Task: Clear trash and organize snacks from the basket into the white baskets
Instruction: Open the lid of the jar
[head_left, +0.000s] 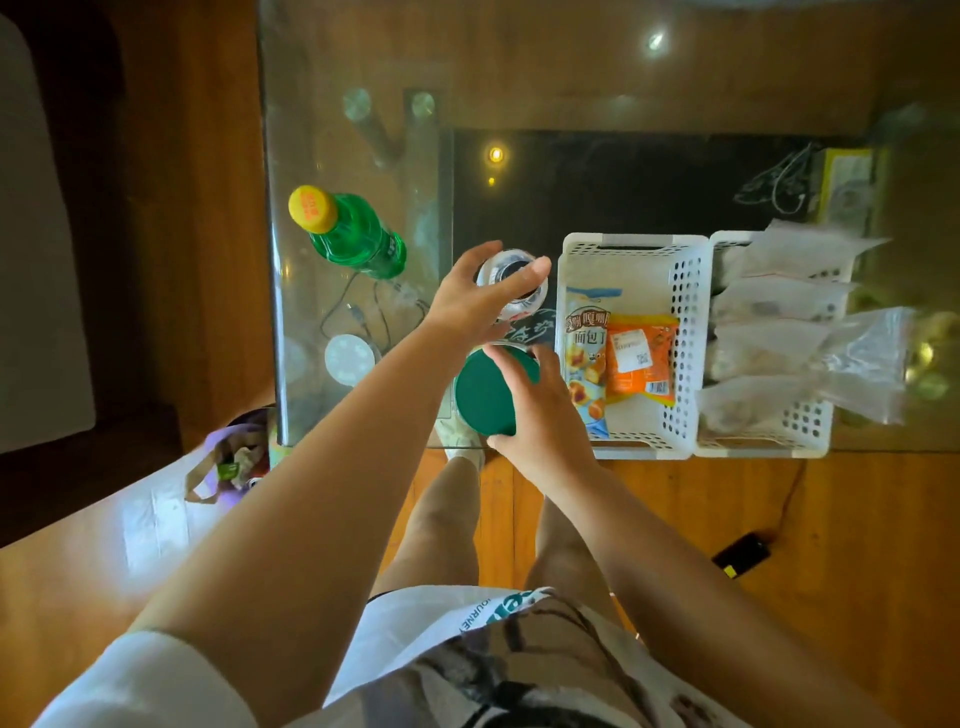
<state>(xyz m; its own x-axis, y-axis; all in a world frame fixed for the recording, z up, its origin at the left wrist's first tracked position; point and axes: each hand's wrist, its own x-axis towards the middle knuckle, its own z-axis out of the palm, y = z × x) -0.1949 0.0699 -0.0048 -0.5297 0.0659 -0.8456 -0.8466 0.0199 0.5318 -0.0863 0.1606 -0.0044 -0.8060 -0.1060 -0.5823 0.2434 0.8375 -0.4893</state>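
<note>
My left hand (475, 296) grips a clear round jar (514, 283) from above, over the glass table. Just nearer to me, my right hand (540, 415) holds a dark green round lid (485, 392) by its edge. To the right stand two white baskets side by side. The nearer-left white basket (634, 249) holds a blue snack packet (589, 358) and an orange snack packet (641, 364). The right white basket (763, 444) is filled with several clear plastic bags (789, 301).
A green bottle with a yellow cap (345, 231) stands on the glass table (363, 62) at left, near a white round disc (349, 358) with a cable. A purple bag of trash (228, 460) sits on the floor. A black charger (740, 553) lies at right on the wooden floor.
</note>
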